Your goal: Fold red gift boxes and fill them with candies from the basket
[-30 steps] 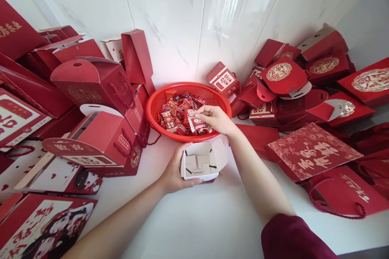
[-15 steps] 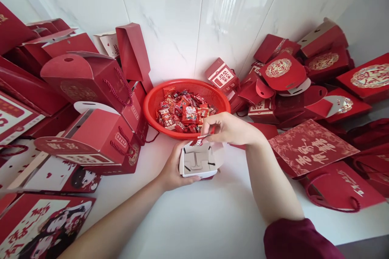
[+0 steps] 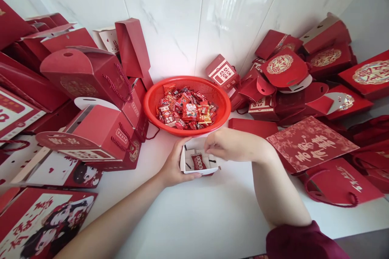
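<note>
My left hand (image 3: pixel 178 166) is wrapped around the left side of a small open box (image 3: pixel 204 171), white inside and red on the outside. On the box's floor lies a red wrapped candy (image 3: pixel 199 161) with pale lettering. Over the box's right part hangs my right hand (image 3: pixel 226 144), its fingers curled and pointing down. Its palm is hidden, so I cannot make out whether anything is in it. Just behind both hands stands a red plastic basket (image 3: pixel 223 96), holding many wrapped candies (image 3: pixel 191 111).
Red gift boxes with rope handles (image 3: pixel 91 129) are stacked on the left. More red boxes (image 3: pixel 282 68) are piled on the right, with a flat-topped patterned box (image 3: pixel 313 143) nearer. A white tiled wall (image 3: pixel 170 20) rises behind the white table (image 3: pixel 194 218).
The red candy that was in my right fingertips now lies inside the box. My right hand has moved slightly down and its fingers are curled. The left hand keeps its hold.
</note>
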Available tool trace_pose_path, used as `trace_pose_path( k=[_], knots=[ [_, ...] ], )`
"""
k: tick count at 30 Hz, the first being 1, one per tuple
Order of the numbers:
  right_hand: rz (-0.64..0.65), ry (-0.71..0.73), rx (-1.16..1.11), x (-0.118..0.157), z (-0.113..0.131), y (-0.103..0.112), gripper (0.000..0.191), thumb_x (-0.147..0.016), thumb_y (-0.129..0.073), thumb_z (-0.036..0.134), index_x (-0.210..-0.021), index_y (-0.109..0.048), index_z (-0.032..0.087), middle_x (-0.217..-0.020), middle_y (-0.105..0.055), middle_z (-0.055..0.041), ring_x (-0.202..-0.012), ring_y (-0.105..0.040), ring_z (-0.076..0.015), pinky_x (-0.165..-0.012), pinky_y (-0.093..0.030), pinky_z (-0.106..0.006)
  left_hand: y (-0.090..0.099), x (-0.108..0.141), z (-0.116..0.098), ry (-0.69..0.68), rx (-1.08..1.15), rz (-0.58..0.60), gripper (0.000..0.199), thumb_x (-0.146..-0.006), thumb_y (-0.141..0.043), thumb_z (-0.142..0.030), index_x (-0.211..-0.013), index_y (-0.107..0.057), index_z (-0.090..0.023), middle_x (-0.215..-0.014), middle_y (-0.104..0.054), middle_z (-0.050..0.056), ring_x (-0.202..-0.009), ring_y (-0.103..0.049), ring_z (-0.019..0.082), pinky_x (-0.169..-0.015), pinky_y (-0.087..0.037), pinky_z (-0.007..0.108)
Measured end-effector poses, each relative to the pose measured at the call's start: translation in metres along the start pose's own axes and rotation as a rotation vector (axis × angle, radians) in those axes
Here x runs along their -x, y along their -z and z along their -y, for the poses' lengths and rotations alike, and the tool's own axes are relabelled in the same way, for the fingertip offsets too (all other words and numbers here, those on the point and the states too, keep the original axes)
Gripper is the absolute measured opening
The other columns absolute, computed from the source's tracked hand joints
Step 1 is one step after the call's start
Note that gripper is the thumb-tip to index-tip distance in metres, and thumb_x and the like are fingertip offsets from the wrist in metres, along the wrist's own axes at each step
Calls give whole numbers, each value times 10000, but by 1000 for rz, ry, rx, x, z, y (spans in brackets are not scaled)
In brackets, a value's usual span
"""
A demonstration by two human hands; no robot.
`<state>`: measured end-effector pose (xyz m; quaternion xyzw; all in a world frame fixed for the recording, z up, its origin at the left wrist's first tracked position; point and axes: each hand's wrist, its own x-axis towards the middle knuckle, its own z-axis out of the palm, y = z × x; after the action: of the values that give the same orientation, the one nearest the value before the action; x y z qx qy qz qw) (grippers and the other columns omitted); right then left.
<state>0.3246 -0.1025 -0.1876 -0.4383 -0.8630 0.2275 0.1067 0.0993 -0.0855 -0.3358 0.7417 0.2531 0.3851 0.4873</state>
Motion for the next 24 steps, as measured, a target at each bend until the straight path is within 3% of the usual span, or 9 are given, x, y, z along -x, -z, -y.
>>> trace_pose_path(
  k=[3,7,9,11,13,16,20,24],
  knots=[
    [29,-1,-61,2,-1,10,234,-892,-559,103,-726,-704,183,-631,-667,10,-527,-556,-113,-518,-413,-239,-1,-1,1,13,61,5,1044,-636,-894,-354,-1490,-297,-296,-1496,-414,134,-1373,-446,392,-1144,-376,590],
    [-193,58,-134,-17,-9,21,197,-938,-526,153,-898,-716,191,-853,-732,-9,-731,-645,-135,-691,-467,-253,-2,-1,1,16,108,4,1017,-642,-893,-352,-1474,-313,-270,-1498,-411,143,-1384,-435,385,-1144,-385,583],
    [-229,22,-149,-40,-16,25,207,-956,-507,180,-907,-708,181,-893,-735,-15,-795,-656,-145,-747,-467,-260,-2,-1,1,9,116,3,1027,-633,-898,-350,-1472,-311,-274,-1495,-414,139,-1386,-432,384,-1142,-391,574],
    [-160,-27,-104,-69,-24,23,204,-965,-508,206,-945,-707,167,-962,-741,-32,-871,-662,-159,-803,-463,-268,-2,0,2,9,104,1,1048,-624,-902,-343,-1479,-298,-279,-1495,-414,137,-1387,-431,383,-1150,-381,573],
    [29,-34,-38,-97,-34,15,218,-971,-518,228,-1076,-698,166,-1126,-728,-58,-1010,-654,-169,-875,-456,-254,-1,1,4,14,79,2,1066,-619,-905,-334,-1486,-287,-285,-1497,-410,137,-1385,-431,384,-1158,-365,581],
    [165,-53,15,-125,-45,-4,346,-911,-624,301,-1237,-653,188,-1209,-710,-78,-1024,-669,-203,-851,-478,-252,0,2,5,11,77,12,1072,-620,-902,-331,-1489,-276,-293,-1492,-412,136,-1375,-445,386,-1148,-374,589],
    [229,-104,108,-133,-54,-22,537,-824,-695,299,-1346,-588,233,-1210,-711,-95,-1008,-682,-253,-809,-490,-273,0,2,5,3,80,23,1079,-613,-906,-331,-1489,-277,-287,-1489,-410,145,-1361,-460,391,-1129,-402,588],
    [250,-175,188,-129,-58,-26,367,-763,-692,171,-1130,-717,174,-1059,-750,-113,-919,-696,-245,-749,-484,-259,0,3,4,-2,88,24,1070,-616,-906,-329,-1482,-278,-286,-1474,-423,144,-1343,-481,381,-1115,-421,585]
  ],
)
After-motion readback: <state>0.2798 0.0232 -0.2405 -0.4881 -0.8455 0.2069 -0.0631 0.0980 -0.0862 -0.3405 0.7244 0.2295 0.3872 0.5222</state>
